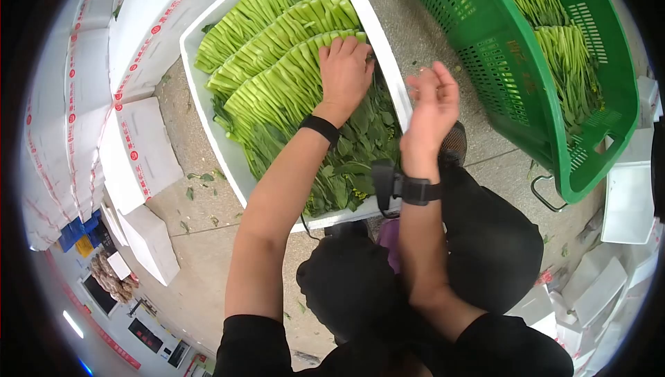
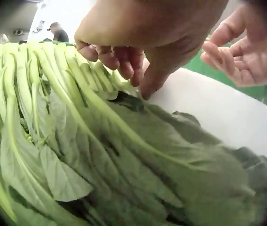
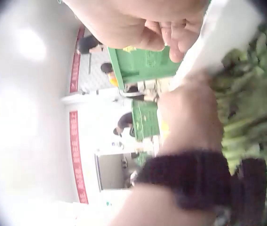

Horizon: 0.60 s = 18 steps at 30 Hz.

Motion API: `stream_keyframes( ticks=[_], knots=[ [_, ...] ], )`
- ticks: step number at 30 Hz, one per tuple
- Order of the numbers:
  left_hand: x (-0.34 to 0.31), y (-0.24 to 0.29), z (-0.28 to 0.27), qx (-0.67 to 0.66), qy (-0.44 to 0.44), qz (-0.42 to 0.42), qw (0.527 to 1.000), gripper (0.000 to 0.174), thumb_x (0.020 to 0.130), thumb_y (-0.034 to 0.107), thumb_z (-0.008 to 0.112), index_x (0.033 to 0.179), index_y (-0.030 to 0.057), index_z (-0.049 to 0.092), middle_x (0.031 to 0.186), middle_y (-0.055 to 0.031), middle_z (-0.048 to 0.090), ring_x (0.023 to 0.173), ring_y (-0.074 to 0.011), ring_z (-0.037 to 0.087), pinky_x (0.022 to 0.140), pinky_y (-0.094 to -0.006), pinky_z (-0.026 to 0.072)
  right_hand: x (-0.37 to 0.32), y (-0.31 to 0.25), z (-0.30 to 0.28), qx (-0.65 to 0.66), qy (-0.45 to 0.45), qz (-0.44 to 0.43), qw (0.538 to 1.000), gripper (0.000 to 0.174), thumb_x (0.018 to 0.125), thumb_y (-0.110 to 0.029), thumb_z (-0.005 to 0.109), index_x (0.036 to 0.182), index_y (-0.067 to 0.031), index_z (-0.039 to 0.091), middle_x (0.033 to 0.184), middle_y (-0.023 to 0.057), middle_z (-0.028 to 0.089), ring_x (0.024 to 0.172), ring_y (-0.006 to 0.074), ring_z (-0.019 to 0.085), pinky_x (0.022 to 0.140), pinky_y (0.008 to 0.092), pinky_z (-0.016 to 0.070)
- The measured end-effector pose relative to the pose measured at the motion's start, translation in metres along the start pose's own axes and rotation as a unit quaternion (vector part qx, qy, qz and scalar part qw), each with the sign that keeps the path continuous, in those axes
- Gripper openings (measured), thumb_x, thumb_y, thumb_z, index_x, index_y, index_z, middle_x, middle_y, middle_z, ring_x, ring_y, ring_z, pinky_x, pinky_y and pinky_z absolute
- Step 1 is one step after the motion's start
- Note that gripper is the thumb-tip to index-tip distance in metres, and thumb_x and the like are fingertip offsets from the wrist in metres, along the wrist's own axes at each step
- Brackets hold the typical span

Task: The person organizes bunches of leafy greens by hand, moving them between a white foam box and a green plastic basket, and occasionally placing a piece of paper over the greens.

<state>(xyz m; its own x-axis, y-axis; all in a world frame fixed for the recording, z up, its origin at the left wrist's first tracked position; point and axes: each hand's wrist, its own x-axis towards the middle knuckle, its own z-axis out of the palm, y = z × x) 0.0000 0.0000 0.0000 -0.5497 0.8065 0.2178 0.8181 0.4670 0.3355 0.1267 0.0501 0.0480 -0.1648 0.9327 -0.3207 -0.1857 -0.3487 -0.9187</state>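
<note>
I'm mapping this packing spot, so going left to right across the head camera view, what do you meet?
Taped white boxes → left hand resting on the greens → right hand → green basket.

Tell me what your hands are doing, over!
Left hand rests on the packed greens. Right hand empty, up beside the white box. Nothing blocking.

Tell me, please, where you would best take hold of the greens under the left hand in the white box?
By the pale stalks, from above at their far ends, where the left hand rests. They lie bare, side by side; the dark leaves look soft and probably tear.
</note>
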Motion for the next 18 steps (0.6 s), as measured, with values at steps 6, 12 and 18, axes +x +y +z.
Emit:
stream_keyframes(
  ticks=[6,12,18],
  knots=[
    [0.003,-0.009,-0.027,0.011,0.055,-0.026,0.998,0.011,0.077,0.010,0.068,0.087,0.0092,0.066,0.092,-0.0064,0.062,0.088,-0.0267,0.057,0.079,-0.0385,0.0424,0.036,0.002,-0.037,-0.145,0.098,0.061,0.983,0.059,0.084,0.000,0.063,0.138,0.0052,0.040,0.114,0.0149,0.060,0.104,0.0221,0.059,0.093,0.0335,0.0446],
    [-0.195,-0.212,-0.203,0.326,0.198,-0.329,0.864,0.070,0.069,-0.004,0.062,0.136,-0.0025,0.046,0.132,-0.0228,0.053,0.125,-0.0333,0.049,0.108,-0.0420,0.0358,0.041,-0.003,-0.042,-0.353,0.033,-0.115,0.928,0.092,0.080,0.001,0.065,0.151,-0.0003,0.008,0.152,0.0255,0.023,0.143,0.0346,0.021,0.116,0.0440,0.0147],
    [-0.270,-0.191,-0.256,0.024,0.080,-0.491,0.867,0.065,0.079,0.005,0.069,0.139,0.0028,0.045,0.141,-0.0182,0.046,0.128,-0.0302,0.046,0.108,-0.0391,0.0344,-0.049,0.010,0.018,-0.206,-0.124,-0.217,0.946,0.018,0.086,-0.005,0.064,0.102,-0.0004,0.059,0.099,0.0156,0.062,0.087,0.0265,0.061,0.079,0.0344,0.0475]
  ],
)
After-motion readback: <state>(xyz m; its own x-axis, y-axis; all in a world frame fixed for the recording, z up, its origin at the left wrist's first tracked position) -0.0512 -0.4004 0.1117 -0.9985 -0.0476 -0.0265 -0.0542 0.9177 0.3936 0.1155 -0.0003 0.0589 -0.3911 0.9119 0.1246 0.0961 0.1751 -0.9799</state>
